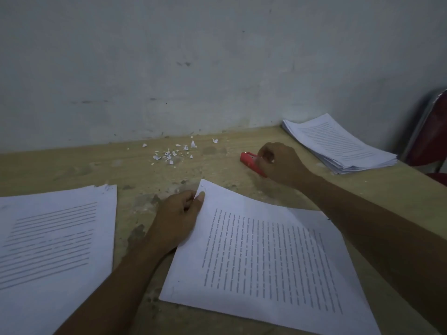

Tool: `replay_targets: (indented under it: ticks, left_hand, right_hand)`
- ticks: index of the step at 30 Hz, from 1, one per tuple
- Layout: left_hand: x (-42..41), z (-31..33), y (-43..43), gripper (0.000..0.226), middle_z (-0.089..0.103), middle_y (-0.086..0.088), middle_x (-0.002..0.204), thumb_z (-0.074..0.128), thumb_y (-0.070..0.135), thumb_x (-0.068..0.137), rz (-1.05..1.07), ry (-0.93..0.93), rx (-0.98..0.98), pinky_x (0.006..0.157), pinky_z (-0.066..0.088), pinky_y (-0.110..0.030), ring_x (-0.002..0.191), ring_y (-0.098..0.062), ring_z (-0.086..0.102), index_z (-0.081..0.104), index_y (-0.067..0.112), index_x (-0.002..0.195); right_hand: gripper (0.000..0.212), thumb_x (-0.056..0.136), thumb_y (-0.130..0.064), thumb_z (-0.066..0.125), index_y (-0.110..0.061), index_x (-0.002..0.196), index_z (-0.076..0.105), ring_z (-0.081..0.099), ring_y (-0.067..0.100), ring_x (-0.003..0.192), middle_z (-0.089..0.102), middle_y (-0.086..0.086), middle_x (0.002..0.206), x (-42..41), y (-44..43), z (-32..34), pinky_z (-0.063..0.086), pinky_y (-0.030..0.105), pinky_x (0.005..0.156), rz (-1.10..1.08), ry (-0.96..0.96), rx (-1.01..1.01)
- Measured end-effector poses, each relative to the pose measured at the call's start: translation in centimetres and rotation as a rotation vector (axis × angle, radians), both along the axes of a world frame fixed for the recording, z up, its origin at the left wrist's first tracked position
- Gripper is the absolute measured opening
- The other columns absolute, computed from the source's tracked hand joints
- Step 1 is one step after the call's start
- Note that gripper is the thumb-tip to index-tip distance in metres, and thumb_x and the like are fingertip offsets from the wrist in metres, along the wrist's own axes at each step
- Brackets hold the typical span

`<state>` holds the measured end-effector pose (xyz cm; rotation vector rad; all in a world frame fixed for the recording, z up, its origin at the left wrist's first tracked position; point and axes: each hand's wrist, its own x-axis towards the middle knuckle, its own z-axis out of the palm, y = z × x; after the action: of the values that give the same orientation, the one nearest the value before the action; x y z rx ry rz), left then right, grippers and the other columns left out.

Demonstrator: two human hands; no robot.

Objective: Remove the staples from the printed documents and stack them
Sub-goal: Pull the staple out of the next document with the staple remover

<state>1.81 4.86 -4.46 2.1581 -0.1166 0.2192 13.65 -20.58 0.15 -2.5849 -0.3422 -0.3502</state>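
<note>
The printed document [266,257] lies near the centre of the wooden surface [72,168], turned at an angle. The left hand [179,218] pinches its far left corner between thumb and fingers. The right hand [280,163], farther off and to the right, has its fingers curled round a small red tool [249,158] resting on the surface. One paper stack [338,143] sits far right, another [53,250] near left. Torn paper scraps [171,153] lie by the wall.

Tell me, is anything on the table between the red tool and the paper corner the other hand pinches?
Nothing visible. Only bare table lies between the red tool under the right hand and the document corner pinched by the left hand.
</note>
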Motion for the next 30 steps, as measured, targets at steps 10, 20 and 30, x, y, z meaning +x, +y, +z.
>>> replay_targets:
  ticks: [10,20,30]
  left_hand:
    - [0.3,-0.1,0.2,0.046,0.059,-0.016,0.068,0.042,0.034,0.103,-0.04,-0.016,0.012,0.055,0.035,-0.029,0.057,-0.021,0.052,0.057,-0.001,0.078]
    - [0.6,-0.1,0.2,0.046,0.055,-0.019,0.069,0.041,0.032,0.103,-0.025,-0.053,0.094,0.052,0.026,-0.023,0.058,-0.017,0.044,0.052,-0.004,0.077]
    - [0.7,-0.3,0.1,0.047,0.056,-0.019,0.068,0.041,0.035,0.103,-0.03,-0.061,0.076,0.052,0.027,-0.022,0.056,-0.016,0.044,0.057,-0.002,0.079]
  right_hand:
    - [0.064,0.096,-0.063,0.034,-0.008,0.128,0.045,0.047,0.037,0.119,0.051,0.02,0.129,2.8,3.8,-2.9,0.039,0.048,0.097,-0.201,0.045,-0.435]
    - [0.058,0.103,-0.051,0.022,-0.005,0.116,0.054,0.053,0.036,0.107,0.053,0.017,0.106,2.5,4.6,-2.1,0.04,0.039,0.081,-0.075,0.073,-0.3]
    - [0.07,0.1,-0.063,0.023,-0.007,0.083,0.062,0.063,0.024,0.07,0.064,0.01,0.076,-0.5,9.4,0.5,0.05,0.032,0.068,0.084,0.485,0.67]
